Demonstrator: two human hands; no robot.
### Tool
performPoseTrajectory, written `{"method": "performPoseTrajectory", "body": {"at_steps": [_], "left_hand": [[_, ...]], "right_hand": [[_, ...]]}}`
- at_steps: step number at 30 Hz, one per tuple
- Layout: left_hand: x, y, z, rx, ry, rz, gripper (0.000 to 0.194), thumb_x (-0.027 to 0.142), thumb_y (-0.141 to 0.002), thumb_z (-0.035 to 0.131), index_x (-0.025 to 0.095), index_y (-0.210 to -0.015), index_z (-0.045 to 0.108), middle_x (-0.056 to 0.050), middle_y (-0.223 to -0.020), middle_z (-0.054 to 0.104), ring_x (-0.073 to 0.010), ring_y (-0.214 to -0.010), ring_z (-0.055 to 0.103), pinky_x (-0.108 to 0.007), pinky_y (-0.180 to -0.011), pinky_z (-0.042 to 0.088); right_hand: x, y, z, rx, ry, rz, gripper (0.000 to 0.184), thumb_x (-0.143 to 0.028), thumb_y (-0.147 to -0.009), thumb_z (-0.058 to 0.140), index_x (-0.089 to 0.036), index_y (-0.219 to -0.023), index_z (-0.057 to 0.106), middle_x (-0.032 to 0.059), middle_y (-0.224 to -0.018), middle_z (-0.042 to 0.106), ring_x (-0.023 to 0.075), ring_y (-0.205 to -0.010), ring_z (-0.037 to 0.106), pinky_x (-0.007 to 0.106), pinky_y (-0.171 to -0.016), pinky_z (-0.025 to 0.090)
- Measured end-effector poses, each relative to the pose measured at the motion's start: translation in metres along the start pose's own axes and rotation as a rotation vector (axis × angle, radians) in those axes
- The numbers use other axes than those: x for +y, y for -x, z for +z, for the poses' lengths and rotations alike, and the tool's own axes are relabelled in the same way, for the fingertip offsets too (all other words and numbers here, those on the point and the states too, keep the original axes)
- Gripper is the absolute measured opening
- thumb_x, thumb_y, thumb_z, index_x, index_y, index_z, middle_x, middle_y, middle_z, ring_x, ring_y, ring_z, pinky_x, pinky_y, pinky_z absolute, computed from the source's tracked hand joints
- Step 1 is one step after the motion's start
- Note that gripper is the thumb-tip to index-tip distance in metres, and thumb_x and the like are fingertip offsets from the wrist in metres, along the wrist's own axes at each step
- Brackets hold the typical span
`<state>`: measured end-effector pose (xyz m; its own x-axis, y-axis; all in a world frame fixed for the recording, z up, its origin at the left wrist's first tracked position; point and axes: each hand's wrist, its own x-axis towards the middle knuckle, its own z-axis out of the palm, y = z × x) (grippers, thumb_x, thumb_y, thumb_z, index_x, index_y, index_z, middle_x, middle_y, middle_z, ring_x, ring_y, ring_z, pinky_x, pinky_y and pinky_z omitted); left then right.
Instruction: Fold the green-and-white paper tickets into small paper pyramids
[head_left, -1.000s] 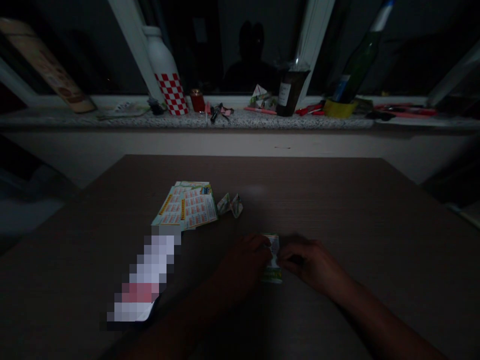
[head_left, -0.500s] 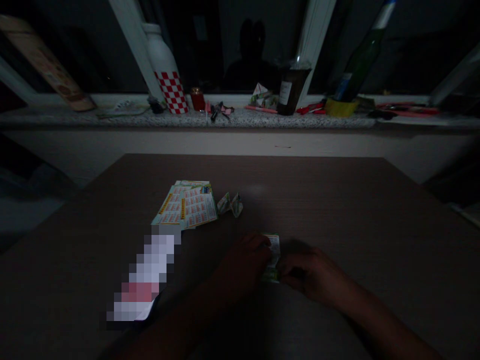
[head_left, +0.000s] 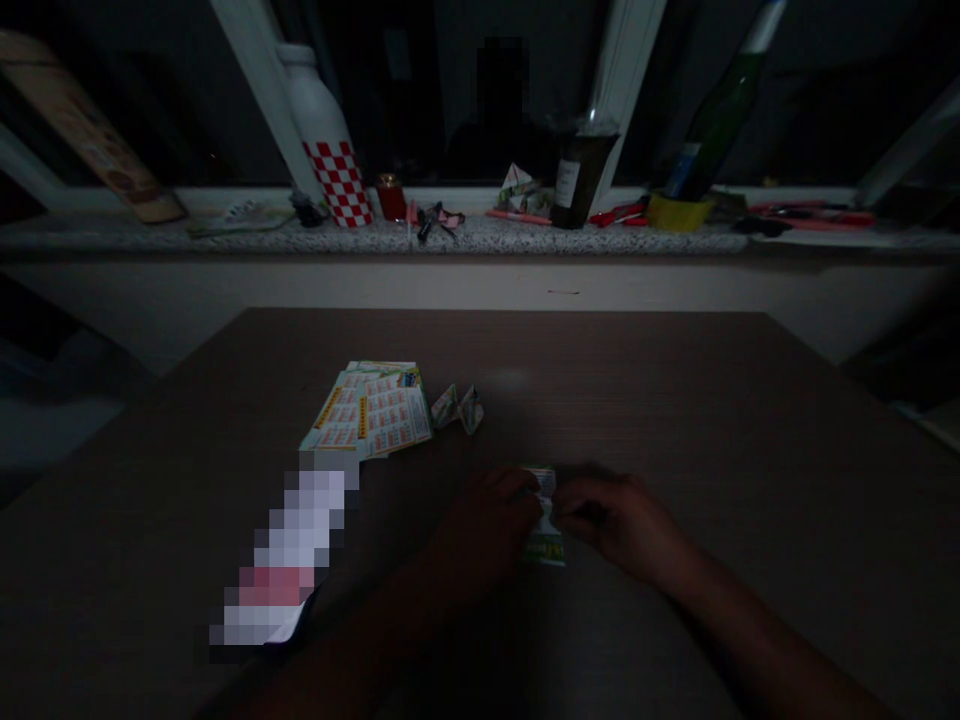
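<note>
Near the lower middle of the frame, the person's left hand (head_left: 491, 525) lies over the left part of a small printed paper slip (head_left: 547, 538), its fingers curled down; whether they pinch the paper or only press it to the table (head_left: 637, 400) cannot be told in this dim light. The right hand (head_left: 621, 525), just right of centre, has thumb and forefinger drawn close together at the slip's right edge, the other fingers tucked in; whether paper sits between those tips is too dark to tell. The slip lies between the two hands, a white face showing above and a green band below. Handling so thin a sheet well seems to call for a light, steady press from the left fingers, so the paper neither skids nor wrinkles, while the right fingertips work from the very edge, lining up corners before any firm pressure. Pressing too soon could set a crooked crease, and a hard tug could tear the sheet. The hands also shade the slip, so a slight tilt of the wrists might show its edges better. Up and left of the hands, a folded paper piece (head_left: 471, 410) stands beside a spread of printed cards (head_left: 394, 415).
</note>
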<state>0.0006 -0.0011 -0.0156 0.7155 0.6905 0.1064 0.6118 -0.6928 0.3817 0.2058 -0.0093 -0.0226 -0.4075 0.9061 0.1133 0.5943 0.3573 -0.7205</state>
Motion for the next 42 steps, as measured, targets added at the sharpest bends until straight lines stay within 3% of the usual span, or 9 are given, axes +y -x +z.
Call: {"method": "performPoseTrajectory", "body": {"at_steps": [19,26,32,42], "left_hand": [[0.002,0.0,0.0,0.007,0.005,-0.016,0.012,0.015,-0.089,0.05,0.018,-0.093,0.061,-0.006,-0.117,0.058,-0.0215,-0.11,0.051,-0.037,-0.095,0.043],[0.003,-0.002,-0.005,-0.042,0.0,-0.013,0.013,0.015,-0.088,0.049,0.018,-0.092,0.061,-0.007,-0.118,0.057,-0.0224,-0.11,0.051,-0.039,-0.095,0.043],[0.004,-0.002,-0.005,-0.035,0.012,-0.015,0.014,0.014,-0.089,0.047,0.017,-0.093,0.06,-0.006,-0.118,0.056,-0.0216,-0.109,0.051,-0.038,-0.095,0.042],[0.003,-0.003,-0.004,-0.033,-0.001,-0.002,0.013,0.013,-0.088,0.048,0.017,-0.09,0.061,-0.006,-0.115,0.058,-0.0215,-0.107,0.052,-0.036,-0.094,0.043]], "right_hand": [[0.012,-0.02,0.0,0.173,0.053,0.04,0.008,-0.017,-0.076,0.066,-0.022,-0.083,0.068,0.0003,-0.074,0.074,0.0165,-0.066,0.07,0.024,-0.062,0.052],[0.013,-0.026,0.004,0.246,0.113,0.073,0.01,-0.018,-0.079,0.063,-0.021,-0.087,0.069,0.0012,-0.077,0.075,0.0181,-0.068,0.071,0.026,-0.063,0.053],[0.013,-0.031,0.011,0.331,0.198,0.113,0.016,-0.019,-0.082,0.058,-0.02,-0.093,0.069,0.0059,-0.092,0.075,0.0215,-0.076,0.072,0.03,-0.07,0.054],[0.015,-0.027,0.01,0.318,0.233,0.037,0.016,-0.018,-0.081,0.06,-0.02,-0.093,0.07,0.0056,-0.094,0.075,0.0213,-0.081,0.072,0.03,-0.074,0.055]]}}
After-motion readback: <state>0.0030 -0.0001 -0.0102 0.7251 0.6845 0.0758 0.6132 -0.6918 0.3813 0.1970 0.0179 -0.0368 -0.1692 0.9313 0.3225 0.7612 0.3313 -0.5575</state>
